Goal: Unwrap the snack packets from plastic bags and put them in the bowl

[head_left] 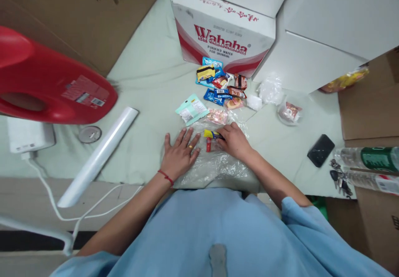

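resting left hand (178, 156) with fingers spread on clear bag (215, 164), maybe against sliding; pinching yellow packet (210, 134) between right hand's (236, 141) fingers, maybe for good grip.

Red jug (62, 67) left; Wahaha box (222, 40) at back; keys (341, 180) near green-labelled bottle (375, 158), right

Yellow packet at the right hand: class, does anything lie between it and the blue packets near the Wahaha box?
Yes: the pink packet lies between the yellow packet and the blue packets; the mint-green packet sits just left of that line.
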`<action>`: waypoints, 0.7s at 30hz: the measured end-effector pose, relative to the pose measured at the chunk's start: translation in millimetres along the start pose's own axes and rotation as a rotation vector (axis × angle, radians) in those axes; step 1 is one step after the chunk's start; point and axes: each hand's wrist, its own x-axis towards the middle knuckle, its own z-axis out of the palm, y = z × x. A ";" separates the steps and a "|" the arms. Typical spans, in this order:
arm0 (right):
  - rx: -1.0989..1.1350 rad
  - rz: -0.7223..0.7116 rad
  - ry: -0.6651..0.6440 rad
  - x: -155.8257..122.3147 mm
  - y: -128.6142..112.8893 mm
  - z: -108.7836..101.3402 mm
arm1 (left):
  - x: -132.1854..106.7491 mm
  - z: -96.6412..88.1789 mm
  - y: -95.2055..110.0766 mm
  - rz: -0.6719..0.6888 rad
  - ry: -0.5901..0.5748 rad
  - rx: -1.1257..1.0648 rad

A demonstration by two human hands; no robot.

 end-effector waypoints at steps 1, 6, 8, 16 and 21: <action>0.027 -0.027 0.012 -1.1 2.2 -1.5 | 0.0 0.3 -0.1 -0.001 -0.001 -0.001; -0.042 -0.133 -0.042 -16.6 5.5 -1.4 | -0.3 1.3 -0.9 0.000 0.000 -0.013; -0.131 -0.125 -0.066 -21.1 1.0 3.8 | -0.4 1.1 -1.2 0.005 0.004 -0.022; -0.306 -0.100 -0.075 -21.5 -8.6 18.4 | -1.2 0.4 -1.8 0.017 0.025 -0.031; -0.306 -0.115 -0.096 -23.0 -5.2 5.8 | -1.3 4.5 -3.6 0.017 0.028 -0.053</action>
